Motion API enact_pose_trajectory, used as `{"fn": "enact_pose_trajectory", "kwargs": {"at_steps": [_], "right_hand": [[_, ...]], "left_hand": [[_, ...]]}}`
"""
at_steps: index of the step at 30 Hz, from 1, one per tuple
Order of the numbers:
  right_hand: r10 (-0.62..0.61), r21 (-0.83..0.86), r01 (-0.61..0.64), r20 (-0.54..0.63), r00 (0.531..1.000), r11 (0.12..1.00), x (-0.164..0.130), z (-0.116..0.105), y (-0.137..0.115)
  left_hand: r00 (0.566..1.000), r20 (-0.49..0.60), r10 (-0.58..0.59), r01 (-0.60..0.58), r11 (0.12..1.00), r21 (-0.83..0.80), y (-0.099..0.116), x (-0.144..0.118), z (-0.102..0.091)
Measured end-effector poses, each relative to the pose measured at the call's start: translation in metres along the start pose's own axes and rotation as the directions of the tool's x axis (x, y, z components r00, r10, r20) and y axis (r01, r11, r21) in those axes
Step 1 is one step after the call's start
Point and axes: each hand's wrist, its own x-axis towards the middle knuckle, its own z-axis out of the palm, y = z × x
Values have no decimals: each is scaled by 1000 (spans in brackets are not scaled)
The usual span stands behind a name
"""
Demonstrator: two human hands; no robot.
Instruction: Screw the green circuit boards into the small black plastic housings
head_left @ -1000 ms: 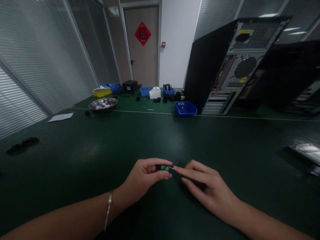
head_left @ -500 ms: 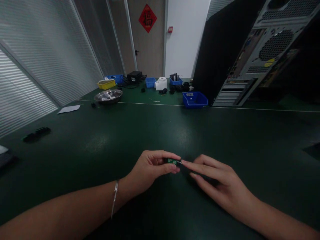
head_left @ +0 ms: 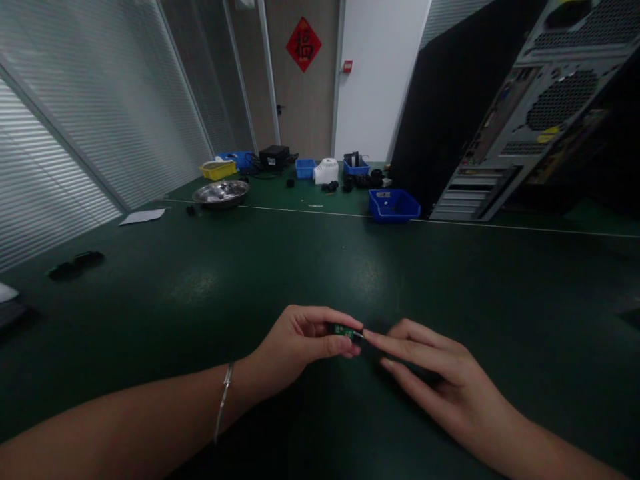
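My left hand (head_left: 300, 347) pinches a small green circuit board (head_left: 344, 331) between thumb and fingers, just above the dark green table (head_left: 320, 267). My right hand (head_left: 440, 380) lies beside it with fingers stretched out. Its index fingertip touches the right end of the board. What sits under the right palm is hidden in shadow. A thin metal bracelet circles my left wrist.
A tilted computer case (head_left: 500, 113) stands at the back right. A blue bin (head_left: 394, 204), a steel bowl (head_left: 221, 193), a yellow tray (head_left: 218, 171), a white device (head_left: 326, 171) and small black parts lie at the far end. Paper (head_left: 143, 216) and black pieces (head_left: 75, 265) lie left.
The view shifted slightly to the right and down. Both hands keep the same pose on the small board; the right fingertip stays at its end.
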Motion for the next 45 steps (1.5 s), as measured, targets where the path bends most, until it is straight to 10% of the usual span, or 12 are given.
{"fn": "enact_pose_trajectory", "kwargs": {"at_steps": [45], "right_hand": [[38,81,-36,-25,999,996,-1,-2,0]], "left_hand": [[994,-83,70,-72,997,-26,-3,-1,2]]}}
